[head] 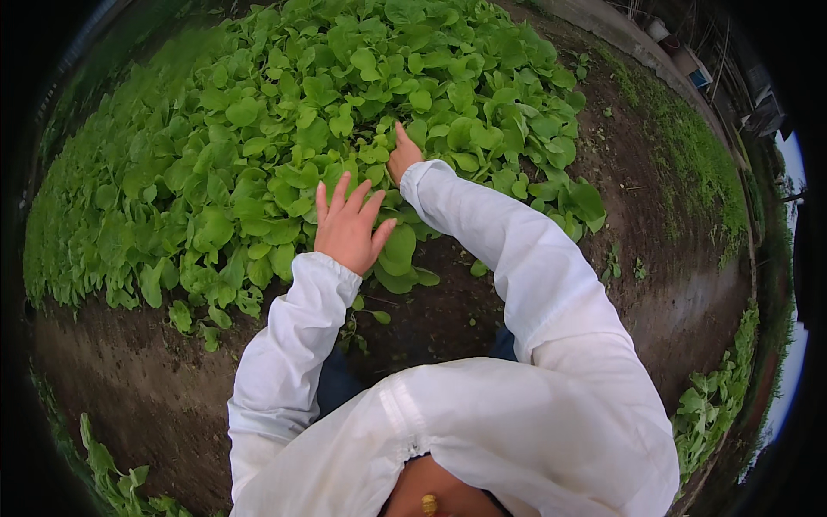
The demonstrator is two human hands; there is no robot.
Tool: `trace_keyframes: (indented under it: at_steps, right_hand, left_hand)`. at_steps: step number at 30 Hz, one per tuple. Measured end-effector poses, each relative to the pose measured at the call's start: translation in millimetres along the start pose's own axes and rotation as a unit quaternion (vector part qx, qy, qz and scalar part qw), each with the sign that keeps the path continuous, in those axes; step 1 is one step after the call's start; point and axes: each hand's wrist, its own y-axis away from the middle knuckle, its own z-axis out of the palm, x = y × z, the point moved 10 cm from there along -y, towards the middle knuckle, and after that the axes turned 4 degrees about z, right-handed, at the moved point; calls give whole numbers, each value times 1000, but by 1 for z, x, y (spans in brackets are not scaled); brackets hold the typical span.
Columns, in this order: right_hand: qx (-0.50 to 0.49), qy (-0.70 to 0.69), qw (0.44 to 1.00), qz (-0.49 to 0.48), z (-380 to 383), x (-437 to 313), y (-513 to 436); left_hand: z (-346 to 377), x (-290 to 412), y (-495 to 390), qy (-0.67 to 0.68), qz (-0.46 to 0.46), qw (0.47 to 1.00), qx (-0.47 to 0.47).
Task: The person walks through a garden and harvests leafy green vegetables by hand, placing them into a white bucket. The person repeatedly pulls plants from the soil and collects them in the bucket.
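A dense bed of leafy green vegetable plants with rounded leaves spreads before me. My left hand, palm down with its fingers apart, is over the near edge of the bed and holds nothing I can see. Farther in, my right hand reaches among the leaves next to a small gap in the foliage. One finger points forward; the others are partly hidden, so I cannot tell whether they grip a stem. A broad leaf stands just right of my left hand.
Bare dark soil lies between the bed and my legs. A soil path with low grass runs along the right, bordered by a concrete edge. Containers stand at the upper right. More leafy plants grow at the lower right.
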Motion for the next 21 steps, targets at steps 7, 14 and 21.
trace_keyframes:
  at_steps: [7,14,21]
  right_hand:
    - [4,23,1000,5,-8,7,8]
    - [1,-79,996,38,-10,30,4]
    - [-30,-393,919,-27,-7,87,-1]
  left_hand:
    - [-8,15,39,11,-1,998,-57]
    - [-5,0,40,3,-6,999,-35]
    - [1,-14,46,19,-35,998,-55]
